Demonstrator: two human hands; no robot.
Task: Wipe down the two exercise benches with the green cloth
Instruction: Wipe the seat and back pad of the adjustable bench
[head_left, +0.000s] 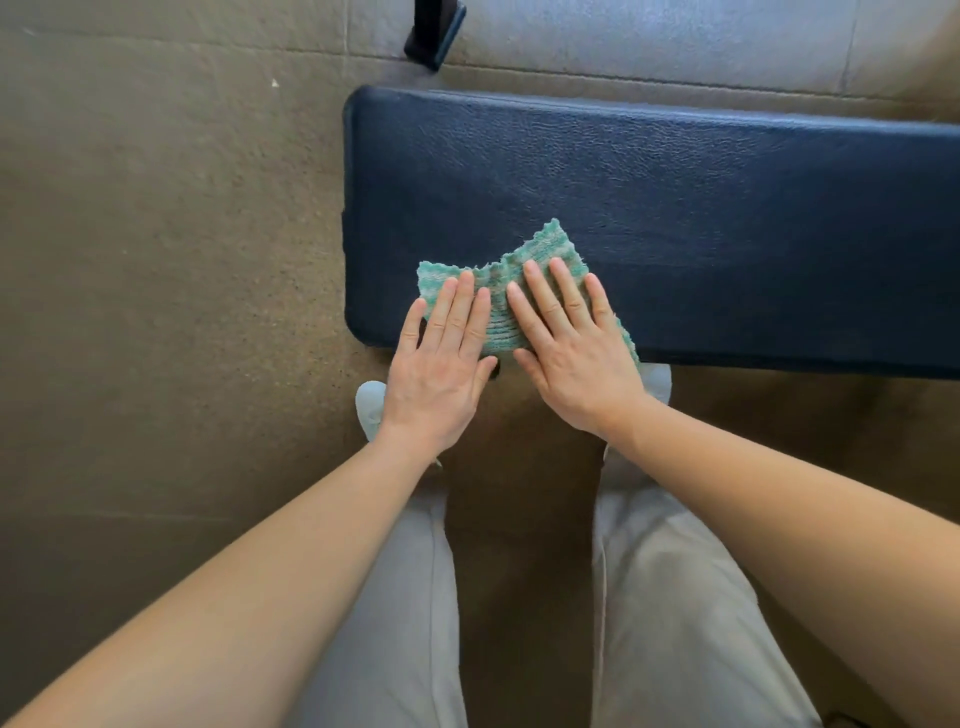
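- Green cloth (540, 252) lies bunched on the bench (675, 197), at its near edge by the left corner.
- Left hand (441, 374) and right hand (576, 358) press it flat, fingers straight, gripping nothing.
- Risk: under flat palms alone, the cloth may crumple further or slip over the near edge to the floor (156, 260), and the far edge may go unwiped.

Bench (675, 197): dark blue and padded, with a bumpy skin and a round left end
On the bench: a green cloth (498, 312) lies spread out near the left end, right at the front edge
Floor (156, 260): brown, speckled tiles with thin lines
On the floor: a black bar (434, 36) behind the bench, a pale shoe (370, 405) in front
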